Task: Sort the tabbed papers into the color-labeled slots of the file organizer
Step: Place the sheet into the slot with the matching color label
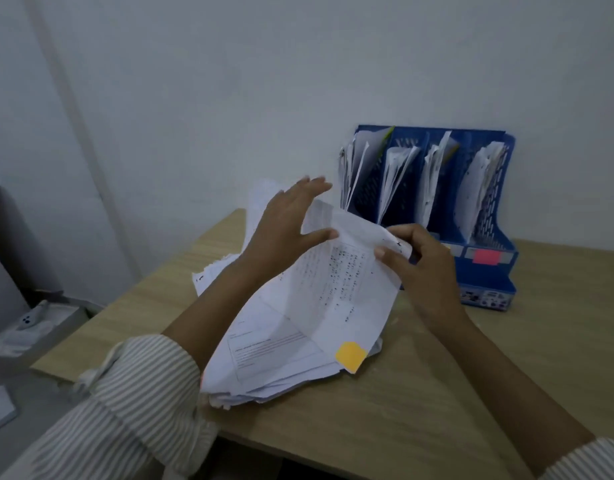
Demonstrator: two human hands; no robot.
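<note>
A thick stack of printed papers (264,358) lies on the wooden desk. Its top sheet (336,282) is lifted and curled at the far end, with a yellow tab (350,356) on its near corner. My right hand (423,268) pinches the sheet's far right corner. My left hand (288,223) holds the far left edge between thumb and spread fingers. The blue file organizer (489,282) stands against the wall at the right, with papers in several slots. A pink label (485,256) marks its rightmost slot; my right hand hides the other labels.
The wooden desk (437,393) has its left edge running diagonally. A low grey surface (39,327) at the left holds a small white device. The white wall stands close behind the organizer.
</note>
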